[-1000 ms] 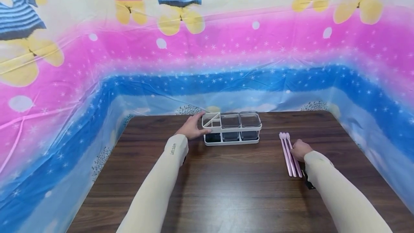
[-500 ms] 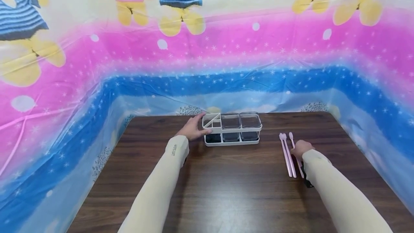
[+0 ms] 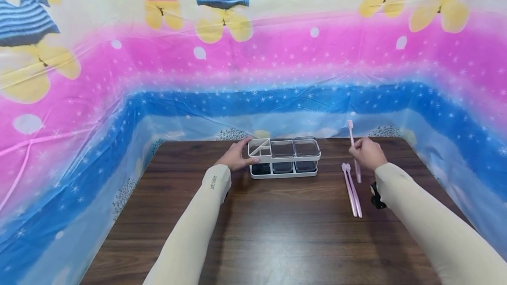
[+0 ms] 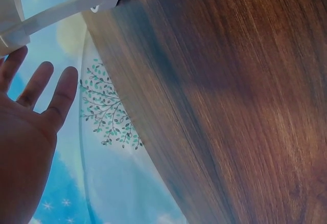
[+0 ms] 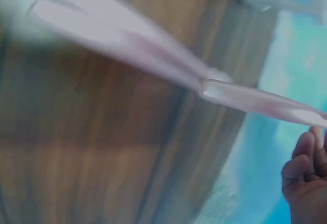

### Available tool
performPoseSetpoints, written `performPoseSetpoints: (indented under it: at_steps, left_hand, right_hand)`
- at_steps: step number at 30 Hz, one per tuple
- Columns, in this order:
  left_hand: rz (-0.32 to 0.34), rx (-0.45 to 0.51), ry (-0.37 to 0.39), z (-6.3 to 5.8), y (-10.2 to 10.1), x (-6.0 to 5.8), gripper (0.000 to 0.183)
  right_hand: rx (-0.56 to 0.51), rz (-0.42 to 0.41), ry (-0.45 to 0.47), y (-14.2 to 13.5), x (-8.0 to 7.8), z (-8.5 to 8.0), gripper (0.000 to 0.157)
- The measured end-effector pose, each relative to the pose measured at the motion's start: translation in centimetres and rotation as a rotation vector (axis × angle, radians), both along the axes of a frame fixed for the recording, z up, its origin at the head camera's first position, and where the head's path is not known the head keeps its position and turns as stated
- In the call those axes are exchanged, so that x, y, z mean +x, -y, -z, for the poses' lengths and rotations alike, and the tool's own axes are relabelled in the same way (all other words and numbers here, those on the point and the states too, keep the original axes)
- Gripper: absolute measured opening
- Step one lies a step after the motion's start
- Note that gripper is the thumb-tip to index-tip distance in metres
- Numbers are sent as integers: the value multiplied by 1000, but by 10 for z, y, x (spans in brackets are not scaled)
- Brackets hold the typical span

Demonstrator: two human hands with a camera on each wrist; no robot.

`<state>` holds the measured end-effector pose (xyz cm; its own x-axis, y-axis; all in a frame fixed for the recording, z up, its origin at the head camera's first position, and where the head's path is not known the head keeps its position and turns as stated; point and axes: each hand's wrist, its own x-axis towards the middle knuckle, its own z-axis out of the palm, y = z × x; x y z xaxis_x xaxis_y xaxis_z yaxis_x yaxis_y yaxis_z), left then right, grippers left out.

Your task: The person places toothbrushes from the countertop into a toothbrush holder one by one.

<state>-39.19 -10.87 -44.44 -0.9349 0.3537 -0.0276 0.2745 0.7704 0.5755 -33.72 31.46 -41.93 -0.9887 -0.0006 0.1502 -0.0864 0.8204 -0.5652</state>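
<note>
A white toothbrush holder (image 3: 283, 159) with clear cups and a divided left compartment stands at the table's back. My left hand (image 3: 234, 156) holds its left end, thumb at the front and a finger at the back corner. In the left wrist view other fingers (image 4: 65, 93) of that hand are extended. My right hand (image 3: 369, 153) pinches a pink toothbrush (image 3: 350, 130), raised above the table with its head up. Two more pink toothbrushes (image 3: 351, 190) lie side by side on the tabletop, left of and nearer than that hand. The right wrist view shows the held toothbrush's handle (image 5: 260, 103).
The dark wooden table (image 3: 273, 228) ends at the back against a printed cloth (image 3: 253, 96), which also rises along both sides. A black wrist strap (image 3: 377, 196) shows under the right sleeve.
My right hand has separated one toothbrush from the other two and lifted it up and away from the table, tilting it upright. The left hand and the holder have not moved.
</note>
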Motion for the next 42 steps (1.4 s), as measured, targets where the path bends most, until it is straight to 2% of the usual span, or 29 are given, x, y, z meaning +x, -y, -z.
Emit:
performPoseSetpoints:
  at_steps: [13,20,25,33,42]
  left_hand:
    - [18,-7,-26,2,1,-4,86]
    - [-1,-5,-32,-1,0,1,85]
    - [-6,-1,-33,0,0,0,85]
    - [-9,8,-30,0,1,0,86]
    - [13,1,-45,-1,2,0,85]
  right_hand:
    - [-217,-183,-269,89,-12,-46,11]
    - [-308,-280,-279,144,-14,-63,8]
    - [-351,-327,-317,174,-19,-64,7]
    - [-408,-337,-336,210,-22,-61,7]
    - [-378,-363,-277,225,-30,-40,5]
